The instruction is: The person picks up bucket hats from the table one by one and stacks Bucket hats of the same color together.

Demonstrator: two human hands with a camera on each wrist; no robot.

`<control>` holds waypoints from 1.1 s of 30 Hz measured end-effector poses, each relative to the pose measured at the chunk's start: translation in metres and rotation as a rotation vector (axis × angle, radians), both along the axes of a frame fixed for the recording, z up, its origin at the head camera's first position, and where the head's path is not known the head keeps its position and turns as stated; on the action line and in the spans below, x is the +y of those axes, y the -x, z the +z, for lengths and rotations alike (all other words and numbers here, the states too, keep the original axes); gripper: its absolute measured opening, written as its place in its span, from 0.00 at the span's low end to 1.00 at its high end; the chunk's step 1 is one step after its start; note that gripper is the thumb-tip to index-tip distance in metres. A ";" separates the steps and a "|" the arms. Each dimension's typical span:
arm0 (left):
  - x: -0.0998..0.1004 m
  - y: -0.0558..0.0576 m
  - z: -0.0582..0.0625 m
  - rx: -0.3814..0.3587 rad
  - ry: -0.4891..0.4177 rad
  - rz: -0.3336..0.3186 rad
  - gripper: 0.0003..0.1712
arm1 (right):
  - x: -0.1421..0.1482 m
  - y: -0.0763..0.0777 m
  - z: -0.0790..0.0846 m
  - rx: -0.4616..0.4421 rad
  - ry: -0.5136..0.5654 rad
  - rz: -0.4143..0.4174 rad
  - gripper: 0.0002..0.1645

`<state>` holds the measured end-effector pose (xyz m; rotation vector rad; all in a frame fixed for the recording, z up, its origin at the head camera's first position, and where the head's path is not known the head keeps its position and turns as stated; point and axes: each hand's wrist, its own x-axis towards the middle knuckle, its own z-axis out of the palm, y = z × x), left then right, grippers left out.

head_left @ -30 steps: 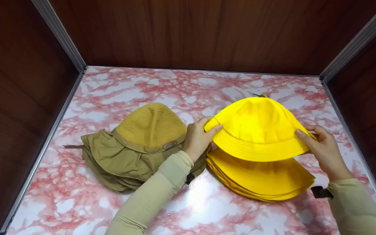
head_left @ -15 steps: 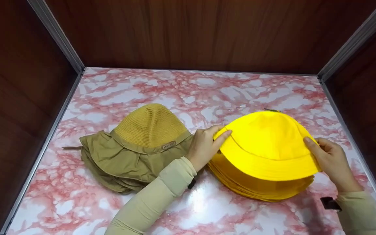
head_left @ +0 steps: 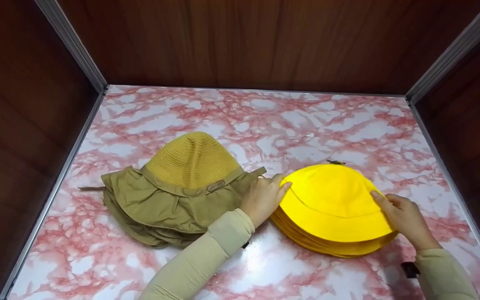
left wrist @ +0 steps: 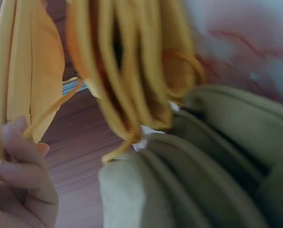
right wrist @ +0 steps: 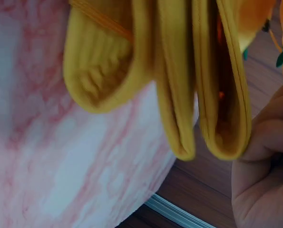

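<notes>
A bright yellow bucket hat (head_left: 331, 196) is held between both hands over a stack of yellow hats (head_left: 325, 248). My left hand (head_left: 263, 199) pinches its left edge, thumb on top. At the opposite edge my right hand (head_left: 404, 220) grips the brim, thumb also on top. The left wrist view shows a gap between the held hat (left wrist: 34, 71) and the layered brims of the stack (left wrist: 131, 61). In the right wrist view, folded yellow brims (right wrist: 177, 95) lie beside my curled fingers (right wrist: 269, 142). A dark green leafy bit (head_left: 336, 162) shows at the crown.
Left of the yellow stack is a pile of khaki hats (head_left: 173, 208), the top one with a woven tan crown (head_left: 194, 162). Its right side is partly behind my left hand. Dark wood panels (head_left: 252, 46) wall in the pink-and-white marbled table (head_left: 161, 108) at back and sides.
The held yellow hat first moved right and down, then left and further down, closer over the stack. Both hands kept their grip. The khaki pile stayed put.
</notes>
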<state>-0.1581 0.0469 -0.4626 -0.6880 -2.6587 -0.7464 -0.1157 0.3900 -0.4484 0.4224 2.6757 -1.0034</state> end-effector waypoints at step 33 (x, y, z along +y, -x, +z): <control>0.020 0.000 -0.007 0.207 0.382 0.109 0.20 | -0.045 -0.003 -0.005 0.521 -0.442 0.267 0.37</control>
